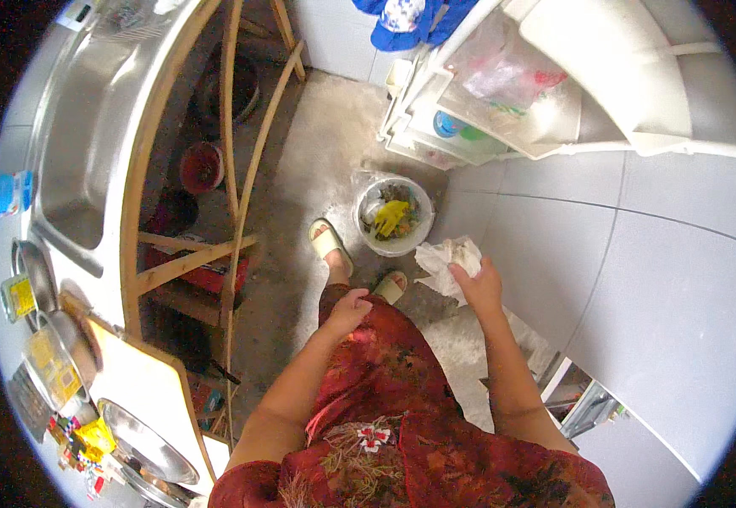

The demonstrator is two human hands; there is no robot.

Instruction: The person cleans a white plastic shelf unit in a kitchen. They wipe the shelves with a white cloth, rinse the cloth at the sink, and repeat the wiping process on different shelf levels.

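Note:
My right hand (479,282) is shut on a crumpled wad of white tissue paper (434,260), which has brownish marks. It hangs just to the right of a round white waste bin (398,251) on the floor. Inside the bin lie a bright yellow crumpled piece (391,219) and mixed scraps, with a clear plastic liner at the rim. My left hand (347,314) is in front of my dark red patterned trousers (399,336), its fingers curled. Whether it pinches the cloth is hidden.
A steel sink (76,152) on a wooden frame (241,190) runs along the left, with pans and a cutting board (139,355). A white rack of bins (507,120) stands at the upper right, beside a tiled wall (558,254). My slippered feet (330,244) stand near the bin.

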